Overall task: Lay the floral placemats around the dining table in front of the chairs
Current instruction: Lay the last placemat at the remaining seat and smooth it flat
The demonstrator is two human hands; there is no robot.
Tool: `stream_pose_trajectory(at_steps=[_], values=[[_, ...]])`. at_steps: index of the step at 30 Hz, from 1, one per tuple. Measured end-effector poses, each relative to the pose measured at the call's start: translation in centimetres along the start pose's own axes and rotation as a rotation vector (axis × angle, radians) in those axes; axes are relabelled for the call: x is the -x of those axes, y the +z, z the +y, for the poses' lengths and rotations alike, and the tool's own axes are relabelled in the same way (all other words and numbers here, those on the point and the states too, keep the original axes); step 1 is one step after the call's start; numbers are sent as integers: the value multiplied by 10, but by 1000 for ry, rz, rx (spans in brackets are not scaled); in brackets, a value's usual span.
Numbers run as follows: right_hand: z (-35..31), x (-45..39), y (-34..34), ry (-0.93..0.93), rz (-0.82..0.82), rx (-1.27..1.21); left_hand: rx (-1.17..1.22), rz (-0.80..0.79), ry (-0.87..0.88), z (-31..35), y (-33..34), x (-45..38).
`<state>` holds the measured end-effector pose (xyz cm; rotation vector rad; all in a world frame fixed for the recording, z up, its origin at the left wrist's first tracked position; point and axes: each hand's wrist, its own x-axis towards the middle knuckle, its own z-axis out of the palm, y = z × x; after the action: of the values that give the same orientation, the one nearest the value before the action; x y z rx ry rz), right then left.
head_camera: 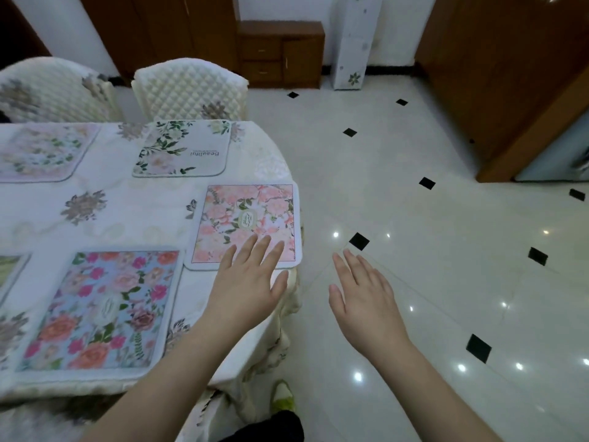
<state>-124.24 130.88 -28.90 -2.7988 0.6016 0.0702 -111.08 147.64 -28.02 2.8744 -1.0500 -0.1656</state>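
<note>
Several floral placemats lie flat on the dining table [127,212], which wears a cream flowered cloth. A pink rose placemat [251,215] sits at the table's right end. My left hand [251,275] is spread over its near edge, fingers apart, holding nothing. My right hand [363,298] hovers open beyond the table's end, above the floor. A blue and pink placemat [102,311] lies near me. A white placemat with green leaves [185,151] lies before the quilted chair [191,87]. A pale pink placemat [44,151] lies at the far left before a second chair [54,90].
A corner of a green placemat [9,269] shows at the left edge. Shiny tiled floor [430,250] stretches to the right. A low wooden cabinet [280,54] and a tall fabric-covered unit [353,43] stand at the back wall. My foot [282,397] is beside the table.
</note>
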Motion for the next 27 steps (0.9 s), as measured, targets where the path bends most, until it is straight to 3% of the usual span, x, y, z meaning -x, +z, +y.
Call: stream_pose_trajectory(at_steps=[9, 21, 27], values=[[-40, -77, 4, -144, -46, 8, 41, -17, -81, -49, 12, -30], [-9, -162, 28, -268, -211, 5, 79, -33, -244, -73, 44, -94], [5, -220, 39, -327, -271, -50, 61, -31, -241, -75, 55, -132]])
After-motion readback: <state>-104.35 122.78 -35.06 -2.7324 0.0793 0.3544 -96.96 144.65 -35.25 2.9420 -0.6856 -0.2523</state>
